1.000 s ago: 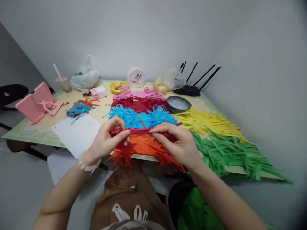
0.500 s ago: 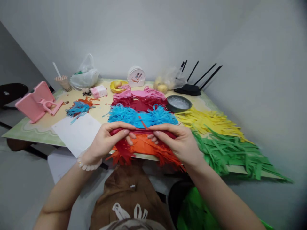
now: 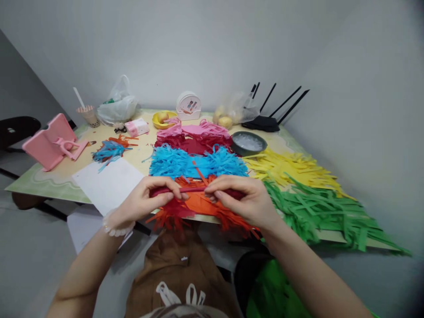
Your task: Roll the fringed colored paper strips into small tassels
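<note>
Between my two hands stretches a narrow dark red roll of paper point(image 3: 194, 189), held level above the near table edge. My left hand point(image 3: 154, 192) pinches its left part, and a loose red flap hangs below those fingers. My right hand point(image 3: 241, 196) grips the other part, its fingertips closed near the middle. Just beneath lies orange fringed paper point(image 3: 202, 206), its strips drooping over the edge. Beyond the hands is blue fringed paper point(image 3: 197, 164), followed by dark red fringed paper point(image 3: 194, 146) and pink fringed paper point(image 3: 195, 129).
Yellow fringed paper point(image 3: 294, 170) and green fringed paper point(image 3: 318, 212) cover the table's right side. A dark bowl point(image 3: 263, 148) and a black router point(image 3: 261, 123) stand behind. Leftward are white sheets point(image 3: 107, 183), a blue-orange tassel bundle point(image 3: 109, 151), a pink stand point(image 3: 49, 141) and a drink cup point(image 3: 88, 115).
Both hands have dropped slightly. The left fingers have drawn back leftward, so more of the red roll shows between the hands.
</note>
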The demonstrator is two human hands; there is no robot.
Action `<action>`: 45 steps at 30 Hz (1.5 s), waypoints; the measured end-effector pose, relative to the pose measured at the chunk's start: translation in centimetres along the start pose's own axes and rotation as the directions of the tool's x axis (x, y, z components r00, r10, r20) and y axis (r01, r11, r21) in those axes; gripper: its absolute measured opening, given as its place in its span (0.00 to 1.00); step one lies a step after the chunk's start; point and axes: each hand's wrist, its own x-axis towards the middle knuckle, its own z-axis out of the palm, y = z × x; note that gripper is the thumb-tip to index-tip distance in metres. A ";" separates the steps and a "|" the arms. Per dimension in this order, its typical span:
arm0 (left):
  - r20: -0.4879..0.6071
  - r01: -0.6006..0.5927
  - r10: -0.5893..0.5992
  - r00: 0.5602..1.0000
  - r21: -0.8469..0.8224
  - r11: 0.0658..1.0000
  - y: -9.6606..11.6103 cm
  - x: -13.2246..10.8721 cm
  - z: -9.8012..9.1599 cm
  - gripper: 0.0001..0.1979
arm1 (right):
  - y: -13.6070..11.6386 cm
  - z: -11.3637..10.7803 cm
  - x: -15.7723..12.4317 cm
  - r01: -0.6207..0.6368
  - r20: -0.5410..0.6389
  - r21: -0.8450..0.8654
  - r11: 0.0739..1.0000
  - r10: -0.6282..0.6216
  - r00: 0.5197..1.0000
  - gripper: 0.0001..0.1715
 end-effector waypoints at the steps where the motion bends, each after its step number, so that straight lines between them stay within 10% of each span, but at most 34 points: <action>1: 0.015 -0.030 0.029 0.999 0.141 0.990 0.5 0.1 -0.3 0.06 | -0.3 0.0 0.1 0.085 0.023 -0.099 0.991 -0.083 0.996 0.10; 4: 0.061 -0.114 0.098 0.993 0.391 0.913 1.8 0.7 -0.5 0.08 | -1.0 -0.1 0.3 0.290 0.140 -0.238 0.927 -0.263 0.955 0.11; 12: 0.249 -0.136 0.026 0.968 0.435 0.890 1.5 1.6 0.8 0.07 | -1.5 -0.7 -0.3 0.441 0.312 -0.311 0.842 -0.348 0.884 0.12; 16: 0.196 -0.359 0.328 0.924 0.739 0.570 0.1 1.2 1.0 0.08 | -1.4 -1.1 0.3 -0.004 0.251 -0.251 0.968 0.070 0.965 0.17; 19: 0.259 -0.480 0.559 0.787 0.828 0.291 -0.8 1.0 1.0 0.10 | -0.7 -0.6 1.2 -0.382 0.346 -0.044 0.923 0.373 0.861 0.17; 22: 0.267 -0.493 0.633 0.727 0.844 0.210 -1.6 0.8 0.9 0.11 | 0.4 0.7 1.6 -0.539 0.468 0.246 0.805 0.388 0.794 0.20; 27: 0.013 -0.322 0.561 0.828 0.830 0.455 -2.9 0.7 1.9 0.11 | 0.8 2.8 0.7 -0.483 0.280 0.414 0.772 0.397 0.874 0.16; 31: -0.297 -0.233 0.493 0.818 0.612 0.756 -3.2 1.2 3.8 0.10 | 0.5 3.2 1.0 -0.346 0.157 0.404 0.847 0.308 0.938 0.15; 37: -0.493 -0.029 0.093 0.865 0.136 0.990 -3.8 2.8 5.4 0.11 | 1.2 3.4 2.7 -0.158 -0.024 0.174 0.972 0.164 0.986 0.03; 43: -0.677 -0.034 0.036 0.735 0.016 0.999 -4.0 4.5 3.7 0.08 | 5.3 -1.5 6.1 0.062 0.071 -0.303 0.951 -0.042 0.997 0.07; 45: -0.746 -0.096 -0.016 0.666 -0.108 0.990 -3.0 4.6 2.2 0.07 | 8.7 -6.6 8.5 -0.164 -0.103 -0.539 0.826 0.128 0.986 0.11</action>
